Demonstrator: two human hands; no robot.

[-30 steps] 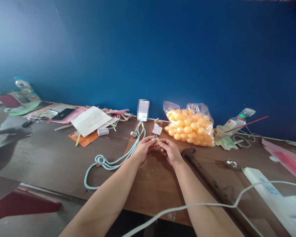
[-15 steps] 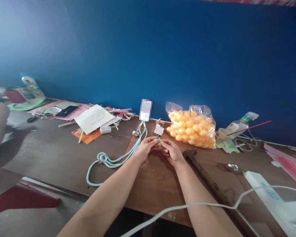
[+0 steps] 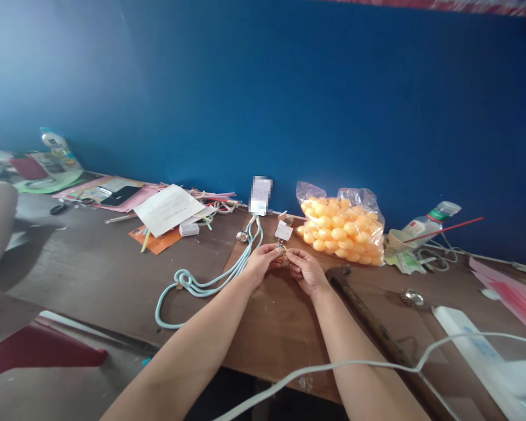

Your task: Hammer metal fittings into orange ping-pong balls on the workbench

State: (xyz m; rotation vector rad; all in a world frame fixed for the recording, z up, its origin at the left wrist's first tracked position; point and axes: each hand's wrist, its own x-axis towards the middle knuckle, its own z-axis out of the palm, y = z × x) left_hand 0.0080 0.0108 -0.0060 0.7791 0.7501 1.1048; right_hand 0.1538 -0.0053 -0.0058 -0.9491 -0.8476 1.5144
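My left hand and my right hand meet over the brown table, fingers closed in a pinch. Between them is a small shiny silver-and-yellow piece, mostly covered by the fingertips. Its exact kind cannot be made out. Just beyond the fingers is a small white card. Left of my left hand, a light blue cord loops over the tabletop, joined to a blurred badge at the wall. A round silver object rests beside the cord.
A clear bag of orange-yellow balls leans near the blue wall. On the right are a hammer-like long tool, another silver object, a white power strip and a plastic bottle. Papers lie left; a white cable crosses in front.
The view has shifted very slightly. Both hands keep their pinch on the small piece in nearly the same place.
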